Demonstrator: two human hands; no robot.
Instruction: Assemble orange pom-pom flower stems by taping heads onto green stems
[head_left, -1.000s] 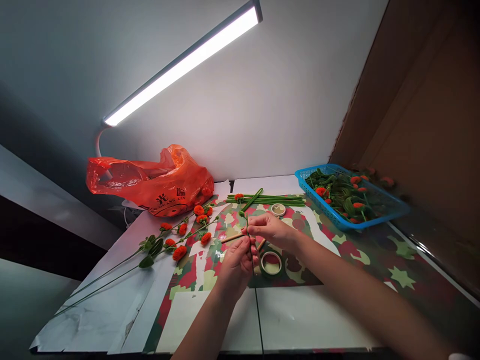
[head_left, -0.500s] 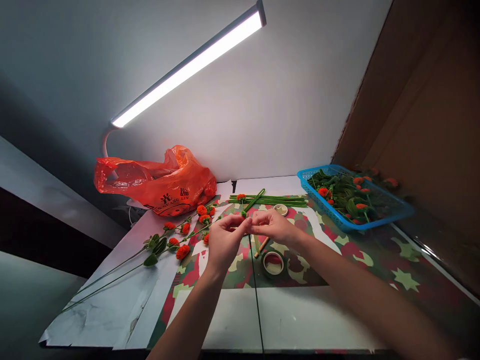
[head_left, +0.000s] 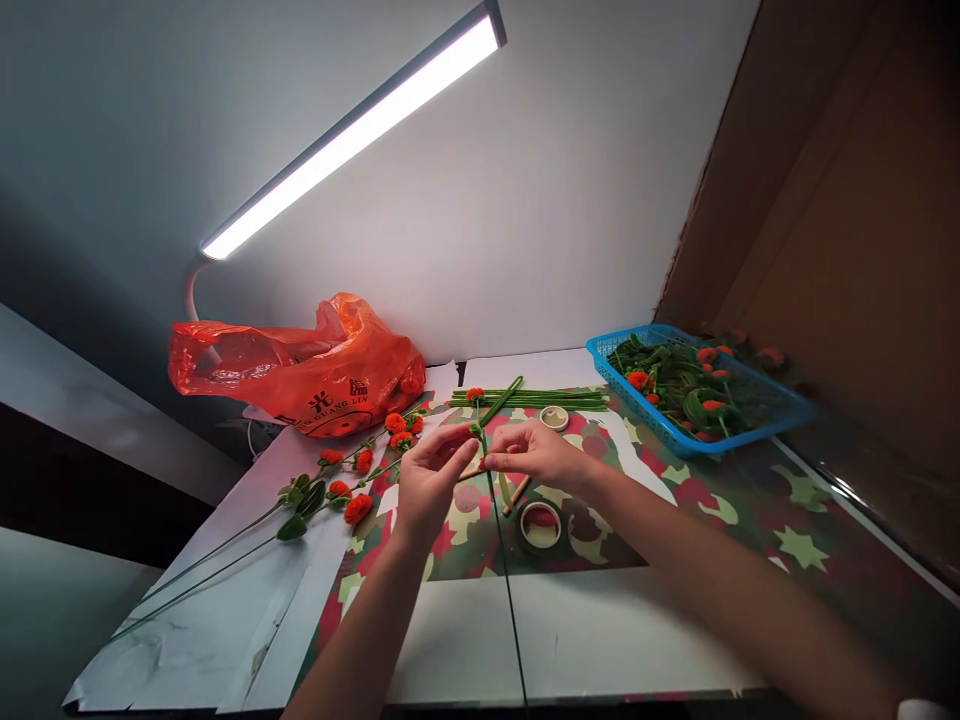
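Note:
An orange flower on a thin green stem stands upright above my hands, with a small green tuft lower on the stem. My left hand pinches at the stem just under this tuft, thumb and forefinger closed. Slightly lower and to the right, my right hand has its fingertips pinched together on the stem; whether a strip of tape is also between them is too small to tell. Near my right hand lies a roll of dark green tape. Thin wooden sticks lie beneath my hands.
Several orange flowers on long stems lie at left. Behind them sits a red plastic bag under a lit bar lamp. Green stems lie at the back beside another roll. A blue basket at right holds flowers and leaves.
My fingertips, close together before, are now slightly apart, the right hand's lower on the stem. The whole view has shifted a little, so things appear further left.

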